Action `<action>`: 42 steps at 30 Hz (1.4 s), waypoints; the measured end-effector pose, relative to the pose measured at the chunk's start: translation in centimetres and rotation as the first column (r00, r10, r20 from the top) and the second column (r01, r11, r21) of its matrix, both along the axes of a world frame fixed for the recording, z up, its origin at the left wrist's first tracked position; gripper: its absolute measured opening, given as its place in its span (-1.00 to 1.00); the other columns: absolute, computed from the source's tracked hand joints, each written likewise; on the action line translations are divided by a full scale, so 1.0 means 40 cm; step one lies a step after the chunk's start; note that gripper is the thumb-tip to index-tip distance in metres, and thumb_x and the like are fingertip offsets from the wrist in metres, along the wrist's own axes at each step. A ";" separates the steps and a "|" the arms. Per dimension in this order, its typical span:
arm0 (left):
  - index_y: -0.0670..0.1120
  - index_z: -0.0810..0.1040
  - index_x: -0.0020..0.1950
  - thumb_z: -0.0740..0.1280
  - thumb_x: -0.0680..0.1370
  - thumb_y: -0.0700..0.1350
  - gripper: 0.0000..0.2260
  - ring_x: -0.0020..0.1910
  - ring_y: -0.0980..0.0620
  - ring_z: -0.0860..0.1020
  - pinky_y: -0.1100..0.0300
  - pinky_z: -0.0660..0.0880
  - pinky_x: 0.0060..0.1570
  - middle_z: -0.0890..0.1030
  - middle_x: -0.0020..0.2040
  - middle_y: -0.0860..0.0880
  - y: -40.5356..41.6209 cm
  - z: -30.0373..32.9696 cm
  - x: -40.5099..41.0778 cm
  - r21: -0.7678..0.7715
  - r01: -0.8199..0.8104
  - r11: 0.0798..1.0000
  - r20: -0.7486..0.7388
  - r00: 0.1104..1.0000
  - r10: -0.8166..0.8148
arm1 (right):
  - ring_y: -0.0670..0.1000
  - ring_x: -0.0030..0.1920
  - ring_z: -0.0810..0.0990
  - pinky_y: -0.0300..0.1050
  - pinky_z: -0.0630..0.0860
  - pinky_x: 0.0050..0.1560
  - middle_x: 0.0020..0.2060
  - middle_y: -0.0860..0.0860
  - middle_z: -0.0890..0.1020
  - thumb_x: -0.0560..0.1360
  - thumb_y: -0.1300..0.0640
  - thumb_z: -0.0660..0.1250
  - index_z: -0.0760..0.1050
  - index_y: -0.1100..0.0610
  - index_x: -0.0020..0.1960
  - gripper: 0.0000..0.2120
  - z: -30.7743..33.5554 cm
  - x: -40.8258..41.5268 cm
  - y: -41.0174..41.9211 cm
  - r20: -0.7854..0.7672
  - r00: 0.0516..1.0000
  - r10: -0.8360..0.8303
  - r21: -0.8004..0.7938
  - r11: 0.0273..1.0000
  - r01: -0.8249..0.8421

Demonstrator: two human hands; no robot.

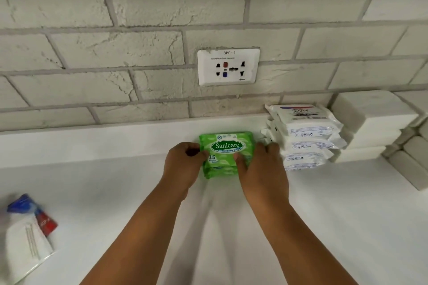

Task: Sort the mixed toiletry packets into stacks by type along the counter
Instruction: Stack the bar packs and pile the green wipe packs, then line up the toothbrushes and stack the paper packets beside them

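A stack of green Sanicare wipe packets (225,146) stands on the white counter (115,192) near the wall. My left hand (183,164) grips the stack's left side, fingers curled round its edge. My right hand (261,169) holds the right side, thumb on the top packet's front. Just to the right, a stack of white Dove packets (305,136) sits against the wall. A loose white packet with a blue and red end (27,233) lies at the counter's near left.
White wrapped bars (372,122) are piled at the far right, with more along the right edge (410,164). A wall socket (228,66) sits above the green stack in the brick-pattern wall.
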State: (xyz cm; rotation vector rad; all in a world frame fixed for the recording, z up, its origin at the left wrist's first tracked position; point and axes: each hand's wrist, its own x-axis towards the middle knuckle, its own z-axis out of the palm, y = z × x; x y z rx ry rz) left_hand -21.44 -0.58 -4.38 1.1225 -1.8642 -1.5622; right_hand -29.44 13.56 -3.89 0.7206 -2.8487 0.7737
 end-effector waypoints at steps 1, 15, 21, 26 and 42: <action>-0.08 0.57 0.03 0.42 0.48 -0.11 -0.85 -0.11 0.02 0.58 0.24 0.49 -0.20 0.63 -0.08 0.01 0.006 0.001 0.001 -0.054 -0.023 0.998 0.034 0.999 0.024 | 0.16 0.18 0.44 0.00 0.48 0.03 0.22 0.13 0.38 0.55 -0.16 0.20 0.36 0.17 0.30 -0.51 0.002 0.005 0.000 -0.078 0.997 0.010 0.016 1.000 -0.008; -0.03 0.50 0.22 0.34 0.56 -0.08 -0.76 -0.15 0.11 0.61 0.27 0.47 -0.30 0.64 -0.01 0.02 0.053 0.000 -0.005 0.003 -0.035 0.999 -0.011 0.999 0.035 | 0.14 0.33 0.37 -0.01 0.32 0.30 0.32 0.10 0.44 0.58 -0.06 0.19 0.41 0.16 0.34 -0.57 -0.038 -0.019 -0.037 -0.054 0.967 0.247 -0.008 0.969 -0.248; 0.00 0.40 0.34 0.32 0.54 0.12 -0.58 0.08 0.05 0.52 0.17 0.48 0.02 0.52 0.19 0.00 0.039 0.036 0.085 -0.059 -0.033 0.998 0.025 0.999 0.035 | 0.17 0.49 0.16 0.04 0.07 0.46 0.44 0.12 0.32 0.56 -0.11 0.19 0.32 0.11 0.42 -0.49 -0.003 0.023 -0.046 -0.094 0.973 0.213 0.058 0.976 -0.208; 0.02 0.43 0.32 0.32 0.54 0.10 -0.62 0.04 0.10 0.52 0.25 0.41 -0.03 0.49 0.17 0.04 -0.025 0.075 0.286 -0.157 -0.162 0.974 -0.010 0.987 0.162 | 0.16 0.42 0.30 0.05 0.13 0.47 0.34 0.13 0.44 0.53 -0.08 0.26 0.39 0.14 0.37 -0.52 0.031 0.174 -0.109 -0.110 0.937 0.331 -0.039 0.941 -0.337; -0.08 0.48 0.23 0.34 0.55 -0.05 -0.72 -0.07 0.03 0.54 0.22 0.37 -0.07 0.60 0.08 -0.02 -0.276 0.035 0.897 -0.314 -0.290 0.904 0.314 0.867 0.387 | -0.07 0.14 0.48 -0.24 0.46 0.12 0.11 -0.07 0.56 0.53 -0.09 0.28 0.50 0.00 0.25 -0.66 -0.008 0.760 -0.347 0.224 0.757 0.614 -0.132 0.788 -0.601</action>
